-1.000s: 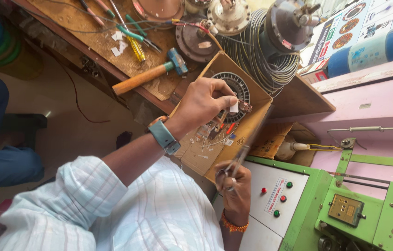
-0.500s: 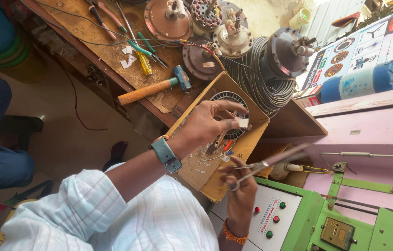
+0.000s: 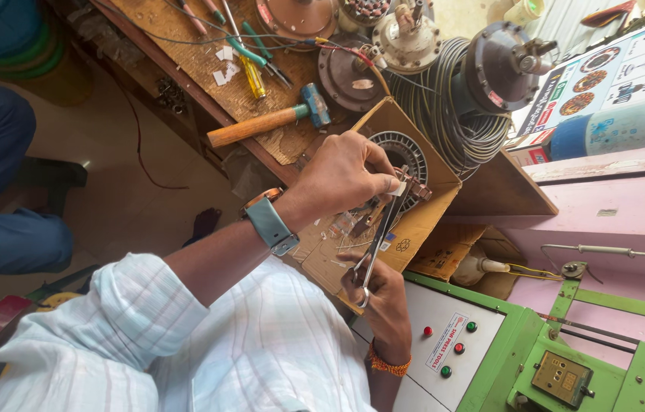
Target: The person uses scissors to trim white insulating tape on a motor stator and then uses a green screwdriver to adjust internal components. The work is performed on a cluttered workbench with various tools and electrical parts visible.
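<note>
The cardboard box [image 3: 421, 221] holds a ribbed stator [image 3: 402, 152]; left hand [image 3: 341, 175] pinches a white slip [image 3: 399, 187]; right hand [image 3: 380, 294] grips scissors [image 3: 380, 233].

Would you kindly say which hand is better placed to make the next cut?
Likely the right hand: it holds the scissors, tips at the white piece the left hand pinches.

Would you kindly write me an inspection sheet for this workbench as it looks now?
Surface: wooden bench, worn.
Job's things: scissors over fan stator in cardboard box.
Clutter: hammer, screwdrivers, motor housings.
Grippers: left hand pinches a small piece at the stator; right hand holds the scissors.
Cables: grey wire coil.
Surroundings: green machine, another person's leg.
</note>
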